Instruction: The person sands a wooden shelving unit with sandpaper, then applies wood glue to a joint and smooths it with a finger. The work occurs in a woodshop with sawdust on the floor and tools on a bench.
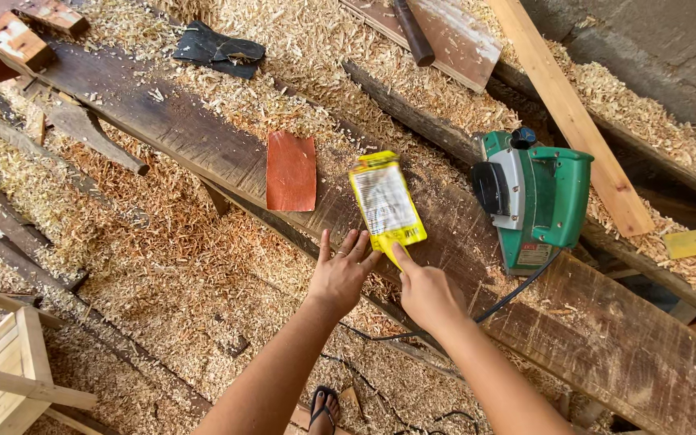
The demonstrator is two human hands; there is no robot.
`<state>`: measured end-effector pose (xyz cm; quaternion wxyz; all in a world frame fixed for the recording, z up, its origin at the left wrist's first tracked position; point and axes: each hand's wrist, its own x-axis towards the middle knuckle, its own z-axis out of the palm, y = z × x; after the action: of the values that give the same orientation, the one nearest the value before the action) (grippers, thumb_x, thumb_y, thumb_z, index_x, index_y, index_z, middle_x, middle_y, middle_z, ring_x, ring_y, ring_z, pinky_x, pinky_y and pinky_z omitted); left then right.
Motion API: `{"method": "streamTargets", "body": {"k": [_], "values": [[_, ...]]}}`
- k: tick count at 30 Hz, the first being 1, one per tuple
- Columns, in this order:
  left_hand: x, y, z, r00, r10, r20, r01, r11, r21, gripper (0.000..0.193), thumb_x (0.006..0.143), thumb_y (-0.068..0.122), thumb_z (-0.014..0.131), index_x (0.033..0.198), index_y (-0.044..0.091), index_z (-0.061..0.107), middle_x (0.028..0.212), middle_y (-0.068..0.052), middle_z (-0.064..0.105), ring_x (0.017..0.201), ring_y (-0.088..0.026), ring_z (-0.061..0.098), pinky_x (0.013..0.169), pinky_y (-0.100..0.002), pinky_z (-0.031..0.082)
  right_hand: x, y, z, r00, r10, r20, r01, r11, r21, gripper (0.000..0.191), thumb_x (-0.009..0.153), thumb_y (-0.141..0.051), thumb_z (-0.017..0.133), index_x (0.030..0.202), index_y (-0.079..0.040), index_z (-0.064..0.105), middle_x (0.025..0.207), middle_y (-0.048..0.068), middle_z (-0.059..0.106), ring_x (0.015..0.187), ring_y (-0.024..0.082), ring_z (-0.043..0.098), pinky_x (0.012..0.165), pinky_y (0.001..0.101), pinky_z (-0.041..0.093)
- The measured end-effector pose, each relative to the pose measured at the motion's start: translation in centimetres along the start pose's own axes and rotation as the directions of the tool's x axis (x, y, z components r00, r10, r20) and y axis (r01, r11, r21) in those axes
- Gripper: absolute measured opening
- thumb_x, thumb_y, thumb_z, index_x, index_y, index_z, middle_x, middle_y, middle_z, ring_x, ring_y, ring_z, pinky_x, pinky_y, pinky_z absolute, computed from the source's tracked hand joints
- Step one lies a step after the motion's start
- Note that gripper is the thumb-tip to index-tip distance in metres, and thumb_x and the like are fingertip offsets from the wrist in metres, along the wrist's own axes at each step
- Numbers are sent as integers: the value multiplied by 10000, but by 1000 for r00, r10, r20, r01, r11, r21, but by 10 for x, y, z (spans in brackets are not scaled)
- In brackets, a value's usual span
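Your plank (227, 153) runs across the shavings (163, 266), with the green planer (537, 197) resting on it to your right. The yellow packet (386, 201) lies flat on the plank beside the sandpaper (291, 171). Your right hand (427, 294) pinches its lower corner; your left hand (341, 272) is released, fingers spread, fingertips touching that edge. Steady the packet with the left while the right grips firmly

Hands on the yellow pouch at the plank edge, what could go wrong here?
1. The yellow pouch lies near the edge of the dark plank, pinched only at its lower end by the right hand; it might slip off into the shavings.
2. The green electric planer sits close by, its cord running beside the right hand; a snag could drag it.
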<state>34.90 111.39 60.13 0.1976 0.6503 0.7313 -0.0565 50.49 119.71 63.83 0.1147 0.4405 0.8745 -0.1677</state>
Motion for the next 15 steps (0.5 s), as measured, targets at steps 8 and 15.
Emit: {"method": "streamTargets", "body": {"k": [8,15], "values": [[0,2,-5,999,-26,-24,25,999,-32,745,963,49,469,1603,332,211,1701,-38,76,1553,-217,101,1225,-595,-83,74,-7,-12,989,147,22,-149,970,193,580,1028,-209,505,1579,-334,374,690,45,618,448,107,442,398,284,386],[-12,0,-18,999,-31,7,32,988,-151,588,960,35,472,1487,295,466,1684,45,251,1572,-135,197,1285,-578,-96,24,22,-14,980,200,16,-199,959,199,601,1012,-215,539,1569,-363,369,742,88,709,491,150,590,493,348,521]]}}
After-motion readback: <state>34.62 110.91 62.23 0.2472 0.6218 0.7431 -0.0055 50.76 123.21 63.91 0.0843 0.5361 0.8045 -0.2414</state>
